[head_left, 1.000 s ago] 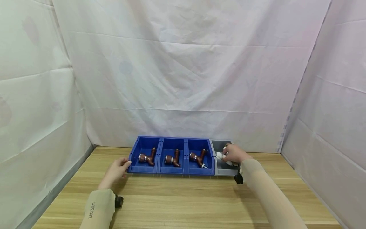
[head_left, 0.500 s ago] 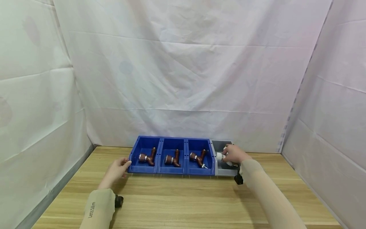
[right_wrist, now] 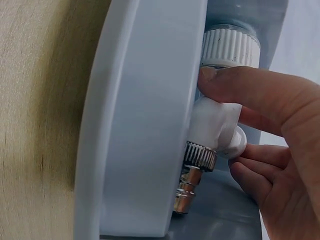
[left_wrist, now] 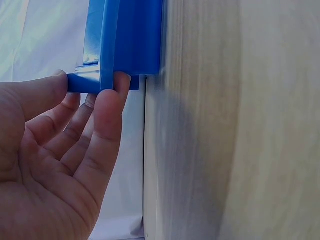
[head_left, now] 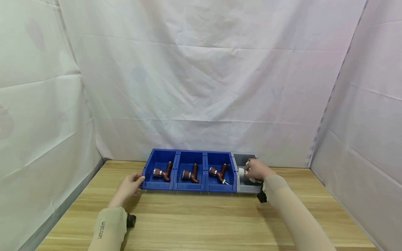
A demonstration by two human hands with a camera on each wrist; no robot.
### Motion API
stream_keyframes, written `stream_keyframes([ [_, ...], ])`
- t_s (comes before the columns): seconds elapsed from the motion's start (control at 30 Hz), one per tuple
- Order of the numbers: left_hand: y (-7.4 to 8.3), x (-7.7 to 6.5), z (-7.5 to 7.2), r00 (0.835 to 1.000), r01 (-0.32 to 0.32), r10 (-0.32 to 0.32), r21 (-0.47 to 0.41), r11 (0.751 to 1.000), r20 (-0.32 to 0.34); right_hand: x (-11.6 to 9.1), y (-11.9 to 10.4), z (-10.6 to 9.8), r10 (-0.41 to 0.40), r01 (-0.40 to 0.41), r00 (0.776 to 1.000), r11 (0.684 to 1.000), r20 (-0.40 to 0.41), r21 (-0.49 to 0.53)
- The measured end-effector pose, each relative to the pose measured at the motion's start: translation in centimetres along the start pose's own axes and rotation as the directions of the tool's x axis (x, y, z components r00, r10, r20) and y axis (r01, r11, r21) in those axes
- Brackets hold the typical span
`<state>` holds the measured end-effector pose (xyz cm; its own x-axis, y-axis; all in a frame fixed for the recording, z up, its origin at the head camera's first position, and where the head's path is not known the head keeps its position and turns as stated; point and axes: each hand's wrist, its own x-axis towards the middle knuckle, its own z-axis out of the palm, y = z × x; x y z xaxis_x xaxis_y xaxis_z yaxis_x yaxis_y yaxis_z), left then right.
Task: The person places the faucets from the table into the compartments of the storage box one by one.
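My left hand (head_left: 128, 188) pinches the front left corner of the leftmost blue bin (head_left: 143, 183). In the left wrist view, the thumb presses one side of that blue plastic corner (left_wrist: 85, 82) and the fingertips sit at its other side. At the right end of the row, my right hand (head_left: 258, 169) reaches into the grey bin (head_left: 248, 188). Its thumb and fingers grip a white tap (right_wrist: 215, 120) with a ribbed white knob (right_wrist: 231, 47) and a metal hose nozzle (right_wrist: 185, 190). The tap lies low inside the bin, partly covered by the hand.
Three blue bins stand joined side by side with the grey one. Each holds a brown tap: left (head_left: 163, 172), middle (head_left: 190, 174) and right (head_left: 219, 173), the last with a metal nozzle. White cloth (head_left: 201, 87) hangs close behind the bins on the wooden table (head_left: 194, 223).
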<state>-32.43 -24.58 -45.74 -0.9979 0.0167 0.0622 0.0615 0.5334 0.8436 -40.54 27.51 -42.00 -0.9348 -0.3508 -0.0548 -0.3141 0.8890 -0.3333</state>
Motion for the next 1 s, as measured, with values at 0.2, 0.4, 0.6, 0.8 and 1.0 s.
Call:
stream_keyframes([
  [0.2,0.14,-0.02,-0.02,1.0,0.005,-0.005,0.0,1.0,-0.004,0.2,0.0,-0.13,-0.002,0.002,1.0,1.0,0.002,-0.022],
  [0.4,0.26,-0.16,0.14,1.0,0.004,-0.004,0.006,1.0,-0.006,0.17,0.08,0.0,0.0,0.001,1.0,0.999,0.012,-0.044],
  [0.6,0.42,-0.26,0.25,1.0,0.004,-0.004,0.006,1.0,-0.006,0.21,0.57,0.5,0.002,0.0,1.0,0.998,0.018,-0.06],
  [0.8,0.44,-0.35,0.27,1.0,0.005,-0.005,-0.006,1.0,-0.009,0.41,0.52,0.57,-0.02,0.022,1.0,0.997,0.018,-0.08],
  [1.0,0.47,-0.39,0.13,1.0,0.012,-0.012,-0.006,1.0,-0.012,0.65,0.23,0.61,0.001,0.001,1.0,0.995,0.02,-0.1],
])
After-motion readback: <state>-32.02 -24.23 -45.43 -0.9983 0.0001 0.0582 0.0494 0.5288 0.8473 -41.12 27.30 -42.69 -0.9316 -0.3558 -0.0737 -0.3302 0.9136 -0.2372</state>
